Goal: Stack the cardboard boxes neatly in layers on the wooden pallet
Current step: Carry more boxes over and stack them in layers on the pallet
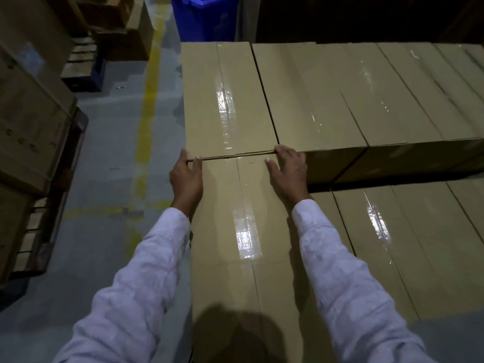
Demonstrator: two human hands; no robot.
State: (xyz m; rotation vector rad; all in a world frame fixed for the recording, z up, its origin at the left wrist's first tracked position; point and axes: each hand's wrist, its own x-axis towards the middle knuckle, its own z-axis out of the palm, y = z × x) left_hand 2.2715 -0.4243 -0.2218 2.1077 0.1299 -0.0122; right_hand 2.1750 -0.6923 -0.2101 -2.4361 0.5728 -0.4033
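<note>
Found no legible text, numbers or logos anywhere. Checked the top of the near cardboard box (pixel 222 258) and of the stacked boxes behind it (pixel 314 100): only tape glare, no print made out. Spotted faint dark marks on the side of the cartons at left (pixel 28 132), too blurred to read. Noted a dim raised mark on the blue bin (pixel 207 19), also unreadable.
</note>
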